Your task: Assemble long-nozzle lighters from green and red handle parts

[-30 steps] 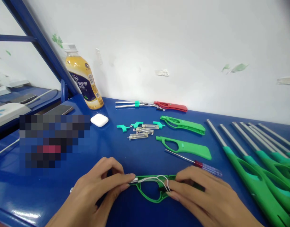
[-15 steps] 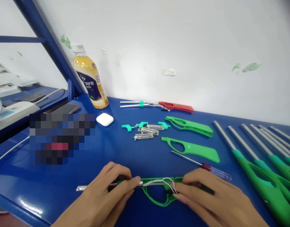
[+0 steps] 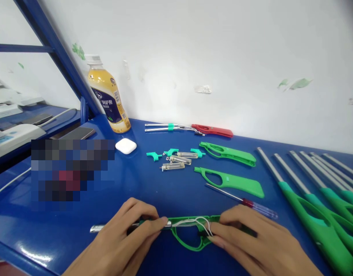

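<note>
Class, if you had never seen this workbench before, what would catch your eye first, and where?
Probably the left hand and right hand, low in the middle, holding an open green casing with white wires looping across it. Next, the row of green handles with metal tubes at the right, then the yellow drink bottle at the back left.

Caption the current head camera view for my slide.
Left hand pinching a metal tube, right hand on an open green shell, white wires between.

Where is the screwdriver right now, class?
In the head view, the screwdriver lies right of centre on the blue table, between a green handle and the person's right hand.
</note>
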`<action>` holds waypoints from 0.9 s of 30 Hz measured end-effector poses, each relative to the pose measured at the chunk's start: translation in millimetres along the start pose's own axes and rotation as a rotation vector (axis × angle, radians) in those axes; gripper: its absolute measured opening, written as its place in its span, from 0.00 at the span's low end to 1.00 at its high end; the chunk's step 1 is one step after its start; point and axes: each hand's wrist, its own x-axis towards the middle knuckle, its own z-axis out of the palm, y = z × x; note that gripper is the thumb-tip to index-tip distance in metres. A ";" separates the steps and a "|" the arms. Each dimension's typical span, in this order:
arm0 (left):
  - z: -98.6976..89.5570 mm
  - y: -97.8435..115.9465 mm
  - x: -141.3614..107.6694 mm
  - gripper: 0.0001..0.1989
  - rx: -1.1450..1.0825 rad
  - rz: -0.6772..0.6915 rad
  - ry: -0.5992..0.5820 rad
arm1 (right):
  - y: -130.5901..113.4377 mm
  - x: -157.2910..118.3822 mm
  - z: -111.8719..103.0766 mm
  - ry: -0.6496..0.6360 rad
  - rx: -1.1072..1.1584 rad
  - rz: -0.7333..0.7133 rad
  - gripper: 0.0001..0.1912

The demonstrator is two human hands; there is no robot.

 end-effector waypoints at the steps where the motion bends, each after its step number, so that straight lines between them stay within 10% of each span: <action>1: 0.3 -0.6 -1.0 0.21 0.001 -0.006 0.003 | -0.5 0.5 0.2 0.007 0.002 -0.001 0.18; 27: 0.6 -8.0 -0.2 0.19 -0.131 -0.049 0.071 | -4.4 -0.4 -1.8 -0.008 0.010 0.008 0.13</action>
